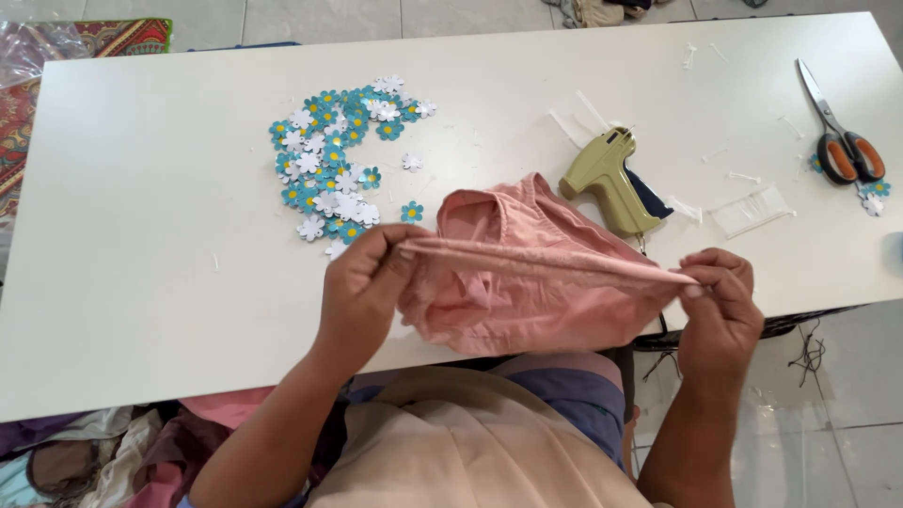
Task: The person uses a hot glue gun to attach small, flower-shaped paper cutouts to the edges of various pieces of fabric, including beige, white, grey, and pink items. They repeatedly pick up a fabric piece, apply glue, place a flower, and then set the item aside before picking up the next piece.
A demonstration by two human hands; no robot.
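The white desk (141, 282) carries everything here, and you stand at its near edge. Over that edge you hold one pink garment (508, 273), a small pair of briefs, with its waistband pulled straight between your two hands while the body of the cloth sags onto the desk. Your left hand (362, 282) is closed on the band's left end, thumb over the fabric. Your right hand (720, 292) pinches the right end between fingertips and thumb. Both are tight on the cloth, neither is spread.

By the look of it, you are stretching and squaring the waistband, so the step in hand seems to be lining the garment up. A next move would call for keeping that edge taut with one hand while the other is freed, since both are now occupied.

Beyond the cloth lies one olive tagging gun (609, 179), just behind the garment and not touched. At the far right edge lies one pair of scissors (842, 141) with orange-and-black handles, well apart from your hands. One clear strip of plastic fasteners (752, 209) lies between gun and scissors. The heap of blue and white paper flowers (334, 160) at the far left is too dense to count; several dozen, I judge.
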